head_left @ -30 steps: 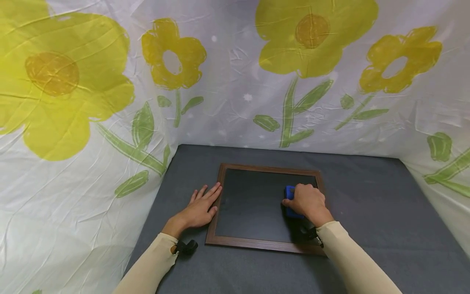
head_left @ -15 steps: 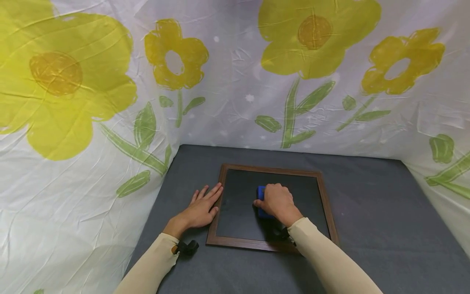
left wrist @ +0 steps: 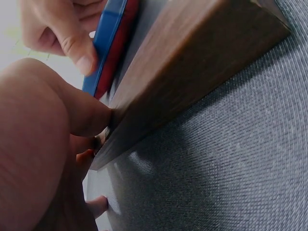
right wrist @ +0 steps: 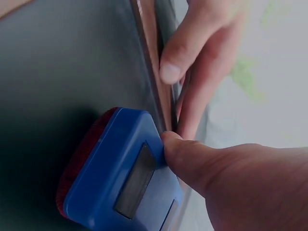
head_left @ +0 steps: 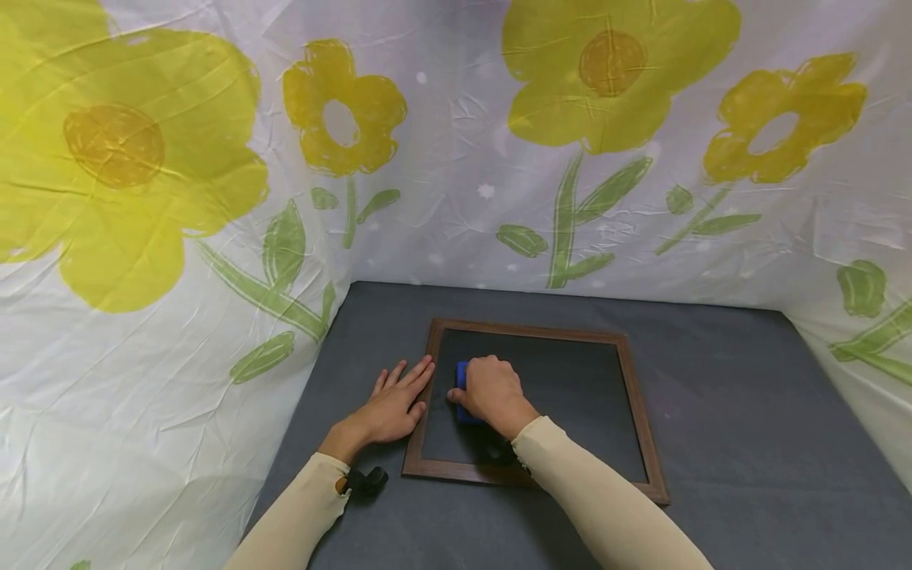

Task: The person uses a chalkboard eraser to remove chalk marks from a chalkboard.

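A blackboard [head_left: 563,404] in a brown wooden frame lies on the dark cloth. My right hand [head_left: 490,393] grips a blue board eraser [right wrist: 122,168] with a red felt underside, over the left part of the board. In the right wrist view the thumb presses the eraser's side, and the felt faces the dark surface. My left hand [head_left: 388,408] lies spread with straight fingers, fingertips on the frame's left edge. The left wrist view shows its thumb [left wrist: 89,115] against the wooden frame [left wrist: 183,57], close to the eraser.
Dark grey cloth [head_left: 748,419] covers the table around the board. White fabric walls [head_left: 456,158] with printed yellow flowers stand behind and on both sides. A black wrist camera [head_left: 369,480] sits on the left wrist.
My right hand has swept the eraser leftward across the board, from near its right side to near its left side. My left hand stays at the left edge of the frame.
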Demonstrator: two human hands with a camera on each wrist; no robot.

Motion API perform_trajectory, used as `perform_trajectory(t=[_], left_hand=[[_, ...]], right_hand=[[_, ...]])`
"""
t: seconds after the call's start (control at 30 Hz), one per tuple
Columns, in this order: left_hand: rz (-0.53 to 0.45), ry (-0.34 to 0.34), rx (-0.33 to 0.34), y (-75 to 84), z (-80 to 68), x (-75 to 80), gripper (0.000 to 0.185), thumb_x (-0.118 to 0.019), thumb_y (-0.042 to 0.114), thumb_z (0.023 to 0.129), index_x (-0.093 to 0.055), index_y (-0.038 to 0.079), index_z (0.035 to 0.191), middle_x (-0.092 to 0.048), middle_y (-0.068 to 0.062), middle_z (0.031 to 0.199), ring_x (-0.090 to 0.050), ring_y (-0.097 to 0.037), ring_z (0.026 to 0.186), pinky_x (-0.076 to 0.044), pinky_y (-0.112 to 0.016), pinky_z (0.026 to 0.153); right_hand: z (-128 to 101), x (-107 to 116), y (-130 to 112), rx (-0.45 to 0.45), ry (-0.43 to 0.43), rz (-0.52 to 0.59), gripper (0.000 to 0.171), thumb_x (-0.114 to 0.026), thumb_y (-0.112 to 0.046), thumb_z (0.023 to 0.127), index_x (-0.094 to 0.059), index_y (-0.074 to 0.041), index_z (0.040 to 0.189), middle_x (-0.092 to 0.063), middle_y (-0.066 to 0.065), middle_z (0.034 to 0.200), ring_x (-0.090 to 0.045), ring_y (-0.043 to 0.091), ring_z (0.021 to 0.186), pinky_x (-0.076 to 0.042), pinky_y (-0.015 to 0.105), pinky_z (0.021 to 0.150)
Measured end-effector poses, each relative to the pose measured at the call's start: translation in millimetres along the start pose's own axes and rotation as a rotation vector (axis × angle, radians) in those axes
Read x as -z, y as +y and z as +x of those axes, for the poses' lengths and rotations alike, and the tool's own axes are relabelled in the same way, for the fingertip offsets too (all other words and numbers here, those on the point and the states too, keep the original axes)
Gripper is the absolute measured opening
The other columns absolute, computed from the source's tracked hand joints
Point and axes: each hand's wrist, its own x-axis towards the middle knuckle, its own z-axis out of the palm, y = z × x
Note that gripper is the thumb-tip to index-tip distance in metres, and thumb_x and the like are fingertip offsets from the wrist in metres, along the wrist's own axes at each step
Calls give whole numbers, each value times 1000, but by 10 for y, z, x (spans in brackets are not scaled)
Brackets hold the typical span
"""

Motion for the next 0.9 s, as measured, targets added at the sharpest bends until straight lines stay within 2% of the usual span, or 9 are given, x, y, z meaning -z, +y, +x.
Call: perform_trajectory(t=[0.1,0.23,0.37,0.47,0.7,0.9], left_hand=[[12,-3,4,8,4,0,69,-51,23,113,-25,11,176,-15,-5,186,-11,-57,166,-2,-80,128],[54,-29,49,85,4,37,69,-52,20,113,-25,10,176,-16,-6,185,-11,-53,168,-4,-78,130],[83,-38,60,88,8,31,68,-51,20,114,-25,10,176,-15,-6,186,-11,-52,168,-5,-77,130],[82,-37,59,89,11,35,68,-52,20,114,-25,10,176,-16,-7,185,-11,-53,168,-6,-78,130],[75,-52,71,93,13,56,69,-52,21,113,-26,10,175,-15,-6,186,-11,-52,169,-5,-76,131],[69,-54,73,86,24,46,69,-51,21,113,-25,10,176,-15,-5,186,-10,-52,169,-4,-77,130]], right_hand=[[10,-13,-96,18,13,2,66,-81,-59,95,-80,0,124,-80,17,104,-78,30,77,-68,45,69],[35,-30,-189,37,21,2,66,-81,-59,95,-81,-1,124,-80,17,108,-80,32,84,-68,45,72],[50,-34,-239,36,14,-6,65,-81,-61,94,-82,-2,123,-81,16,108,-79,31,82,-68,44,70],[55,-39,-256,42,19,-11,66,-80,-62,94,-82,-3,124,-81,16,109,-79,31,82,-68,43,69],[61,-74,-280,90,47,-3,71,-78,-64,95,-79,-3,131,-80,17,115,-80,34,91,-68,45,73],[66,-70,-287,78,45,-21,72,-77,-67,94,-79,-4,130,-81,16,111,-80,32,85,-68,44,70]])
